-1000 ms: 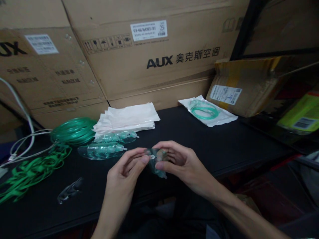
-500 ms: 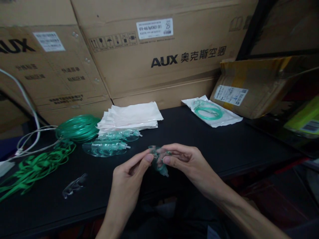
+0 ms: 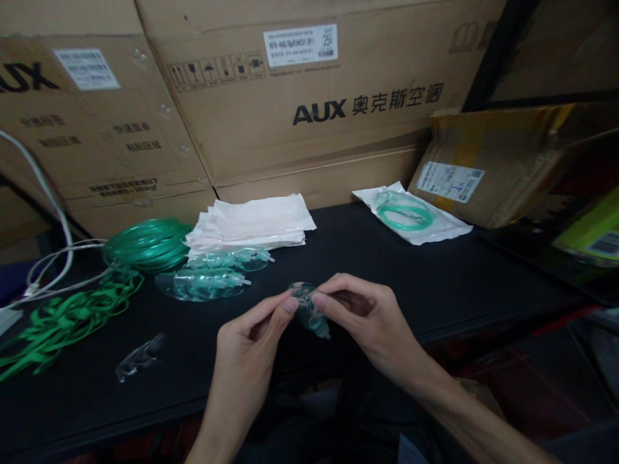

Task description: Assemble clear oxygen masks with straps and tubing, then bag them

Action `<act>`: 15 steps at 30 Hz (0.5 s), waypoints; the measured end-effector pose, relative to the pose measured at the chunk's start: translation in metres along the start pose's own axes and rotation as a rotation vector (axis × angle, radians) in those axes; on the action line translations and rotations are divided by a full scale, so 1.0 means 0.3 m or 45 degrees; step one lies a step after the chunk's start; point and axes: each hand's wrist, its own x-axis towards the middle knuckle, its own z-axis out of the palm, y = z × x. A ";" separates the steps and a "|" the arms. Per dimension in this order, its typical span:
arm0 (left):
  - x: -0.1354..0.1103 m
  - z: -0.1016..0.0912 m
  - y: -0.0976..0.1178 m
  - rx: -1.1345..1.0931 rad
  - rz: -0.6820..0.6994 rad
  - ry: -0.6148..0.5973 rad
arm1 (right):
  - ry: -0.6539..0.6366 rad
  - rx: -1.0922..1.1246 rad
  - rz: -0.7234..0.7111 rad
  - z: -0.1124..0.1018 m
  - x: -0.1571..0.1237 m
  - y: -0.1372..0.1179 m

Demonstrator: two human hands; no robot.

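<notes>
Pinching a clear oxygen mask [image 3: 308, 308] between left hand [image 3: 244, 341] and right hand [image 3: 370, 319].

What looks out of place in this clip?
A clear plastic piece lies alone on the black table, apart from the two clear masks grouped beside the white bags.

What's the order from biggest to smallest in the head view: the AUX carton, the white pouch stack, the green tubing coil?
1. AUX carton
2. white pouch stack
3. green tubing coil
</notes>
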 end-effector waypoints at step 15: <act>-0.014 0.012 -0.008 0.060 0.094 0.107 | 0.308 -0.611 -0.657 0.063 -0.043 0.033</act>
